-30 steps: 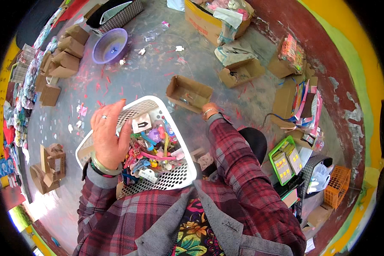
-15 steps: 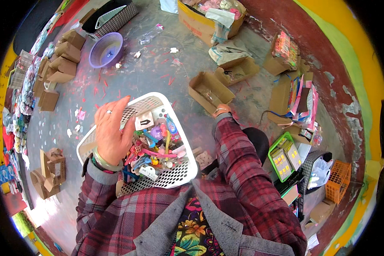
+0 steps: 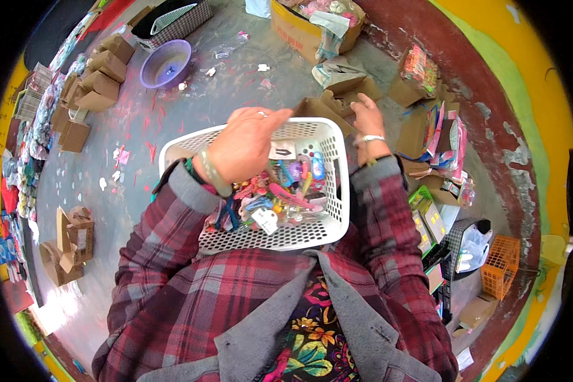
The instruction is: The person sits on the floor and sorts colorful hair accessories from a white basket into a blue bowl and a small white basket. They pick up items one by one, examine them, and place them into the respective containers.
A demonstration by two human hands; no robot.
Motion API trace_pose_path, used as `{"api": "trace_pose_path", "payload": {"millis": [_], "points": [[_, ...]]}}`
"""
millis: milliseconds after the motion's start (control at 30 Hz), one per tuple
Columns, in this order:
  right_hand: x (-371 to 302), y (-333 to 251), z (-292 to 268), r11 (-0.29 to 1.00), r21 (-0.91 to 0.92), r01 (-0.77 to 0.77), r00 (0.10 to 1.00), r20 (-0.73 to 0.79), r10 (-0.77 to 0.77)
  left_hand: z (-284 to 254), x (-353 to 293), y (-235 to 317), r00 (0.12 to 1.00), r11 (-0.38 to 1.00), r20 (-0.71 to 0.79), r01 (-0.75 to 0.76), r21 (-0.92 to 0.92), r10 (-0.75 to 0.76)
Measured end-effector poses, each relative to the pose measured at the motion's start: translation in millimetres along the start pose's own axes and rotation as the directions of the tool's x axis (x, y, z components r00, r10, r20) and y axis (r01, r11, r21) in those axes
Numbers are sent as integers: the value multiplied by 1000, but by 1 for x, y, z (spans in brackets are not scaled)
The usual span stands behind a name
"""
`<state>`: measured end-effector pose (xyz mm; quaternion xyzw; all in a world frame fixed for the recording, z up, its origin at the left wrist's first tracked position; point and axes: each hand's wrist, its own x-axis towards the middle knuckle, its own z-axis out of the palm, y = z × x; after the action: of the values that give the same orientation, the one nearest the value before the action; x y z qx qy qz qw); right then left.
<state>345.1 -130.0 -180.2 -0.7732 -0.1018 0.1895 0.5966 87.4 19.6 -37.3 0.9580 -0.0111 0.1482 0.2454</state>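
Observation:
A white perforated plastic basket (image 3: 339, 191) stands close in front of my body. Inside are colourful small hair accessories (image 3: 248, 191), trinkets and a white tag (image 3: 265, 220). Above its far rim hangs my left hand (image 3: 245, 143), with a ring on it; its index finger stretches right towards a brown cardboard box (image 3: 312, 108), and its other fingertips are hidden. My right hand (image 3: 369, 124) is raised beside the basket's far right corner, thumb and index finger apart, nothing visible in it. Behind it sits a second open cardboard box (image 3: 361, 89). The basket hides the first box's near part.
Farther off stand a purple basin (image 3: 165, 65), a checked bin (image 3: 196, 18) and a large carton (image 3: 293, 32). Cardboard boxes (image 3: 102, 89) line the left. To the right are packed boxes (image 3: 414, 79), a green tray (image 3: 430, 213) and an orange crate (image 3: 500, 266). Litter dots the floor.
The basket has shifted right, now overlapping the near cardboard box in view. My left hand has moved right with it. My right hand has come off that box's near end and risen.

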Motion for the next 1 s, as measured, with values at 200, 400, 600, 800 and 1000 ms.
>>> {"api": "trace_pose_path", "payload": {"millis": [200, 400, 600, 800, 1000], "points": [[-115, -74, -72, 975, 220, -8, 993, 114, -18, 23, 32, 4, 982, 911, 186, 42, -410, 39], [-169, -44, -142, 971, 238, 14, 998, -61, 0, 37, 42, 21, 973, 774, 233, 151, -615, -5], [-218, 73, -231, 954, 204, -222, 916, -291, 275, -19, 33, 46, 988, 884, 144, 18, -467, 56], [-272, 258, -318, 857, 213, -470, 770, -376, 516, -23, 1, 77, 959, 878, 284, 148, -455, -15], [-295, 351, -290, 770, -447, -455, 885, -130, 448, 15, -17, 76, 844, 827, 502, 138, -545, 189]]}}
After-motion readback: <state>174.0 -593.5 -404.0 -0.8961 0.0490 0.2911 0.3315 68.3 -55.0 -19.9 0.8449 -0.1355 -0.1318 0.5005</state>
